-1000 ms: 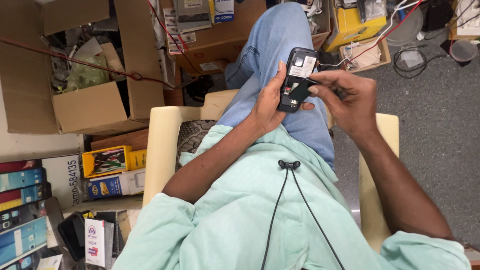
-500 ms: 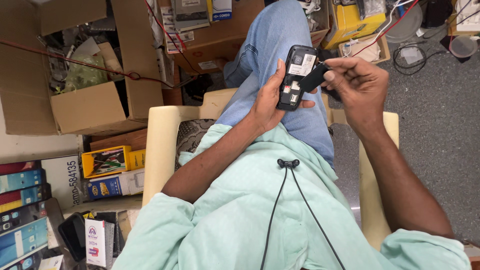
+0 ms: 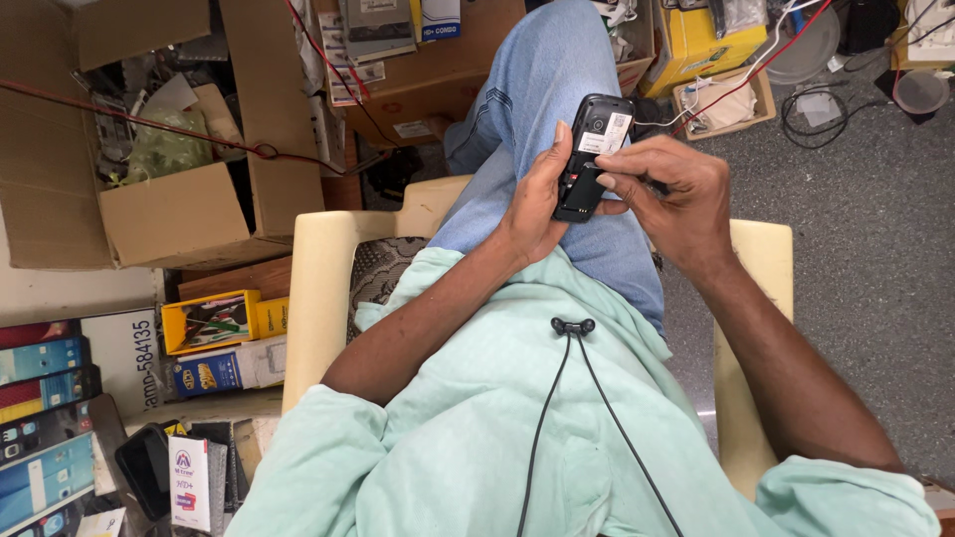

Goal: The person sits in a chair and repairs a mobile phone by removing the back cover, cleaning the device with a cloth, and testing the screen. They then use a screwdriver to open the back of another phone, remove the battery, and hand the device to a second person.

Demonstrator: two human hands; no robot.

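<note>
Above my lap, upper centre of the frame, I hold the small black phone (image 3: 594, 154) with its back cover off, so the open battery bay and a pale label near its top show. My left hand (image 3: 537, 204) cradles it from the left, palm under the body and thumb up along its left edge, fingers wrapped behind where I cannot see them. What has changed: a second ago my right hand (image 3: 667, 189) sat lower right of the phone, pinching a thin dark tool beside it; half a second ago it had lifted to the phone's upper right edge. Now it has come across, and its fingers (image 3: 609, 181) are curled together with the tips pressing onto the middle of the open back, just below the label. A dark sliver shows by the right knuckles, maybe that tool, but I cannot tell. The phone itself has barely shifted, upright and slightly tilted over my blue-jeaned thigh (image 3: 542, 89). I judge the work has moved from approach to contact inside the bay. A cardboard box (image 3: 169, 214) sits at left.
</note>
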